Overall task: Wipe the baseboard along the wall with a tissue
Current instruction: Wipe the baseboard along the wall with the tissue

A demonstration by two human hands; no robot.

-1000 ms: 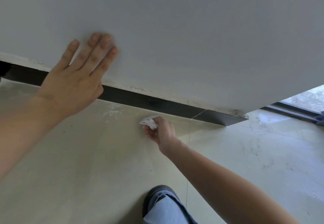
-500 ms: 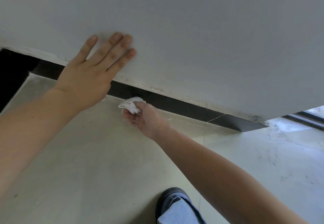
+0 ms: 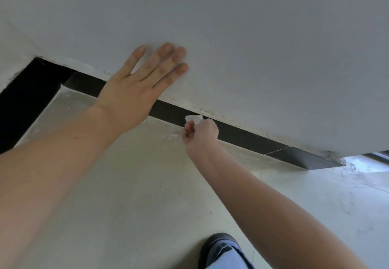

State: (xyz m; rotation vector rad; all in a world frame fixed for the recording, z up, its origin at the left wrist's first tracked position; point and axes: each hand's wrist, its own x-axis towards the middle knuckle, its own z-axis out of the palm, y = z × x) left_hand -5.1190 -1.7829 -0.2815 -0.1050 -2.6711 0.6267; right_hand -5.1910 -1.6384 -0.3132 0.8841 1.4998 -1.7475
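Note:
A dark baseboard (image 3: 250, 137) runs along the foot of a pale grey wall (image 3: 252, 48), from a corner at the left to the wall's end at the right. My right hand (image 3: 201, 133) is shut on a crumpled white tissue (image 3: 194, 119), which presses against the baseboard near its top edge. My left hand (image 3: 139, 83) lies flat on the wall with fingers spread, palm over the baseboard line, and hides a stretch of it.
Pale floor tiles (image 3: 136, 195) show dust and white smears near the baseboard. A dark baseboard section (image 3: 27, 100) turns the corner at the left. My dark shoe and blue trouser leg (image 3: 223, 252) are at the bottom. A doorway track (image 3: 379, 156) shows at far right.
The view has swung left, revealing the corner. My right hand with the tissue rose from the floor to the baseboard and slid left along it. My left hand stayed flat on the wall.

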